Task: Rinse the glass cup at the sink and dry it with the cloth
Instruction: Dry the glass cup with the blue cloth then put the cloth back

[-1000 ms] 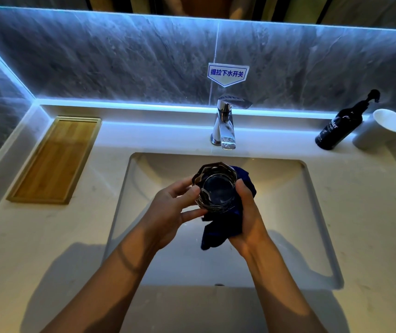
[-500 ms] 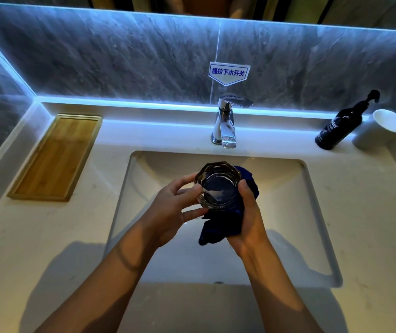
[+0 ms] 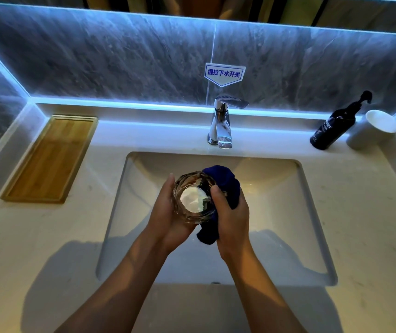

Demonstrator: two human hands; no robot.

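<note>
A faceted glass cup [image 3: 193, 199] is held over the white sink basin [image 3: 288, 212], its mouth facing up at me. My left hand [image 3: 165, 219] cups it from the left and beneath. A dark blue cloth [image 3: 227, 186] is pressed against the cup's right side, and my right hand [image 3: 230, 217] is closed on the cloth, thumb lying on the cup's rim. One end of the cloth hangs down between my wrists. The chrome tap [image 3: 222, 123] stands behind the basin with no water running.
A bamboo tray [image 3: 48, 159] lies on the counter to the left. At the back right stand a black pump bottle [image 3: 336, 126] and a white cup [image 3: 374, 128]. A grey stone wall with a lit strip and a small sign [image 3: 224, 73] rises behind the tap.
My left hand has shifted from pinching the cup's side to cupping it from underneath. The cloth has bunched up higher on the cup's right side, and the cup's bottom now looks pale.
</note>
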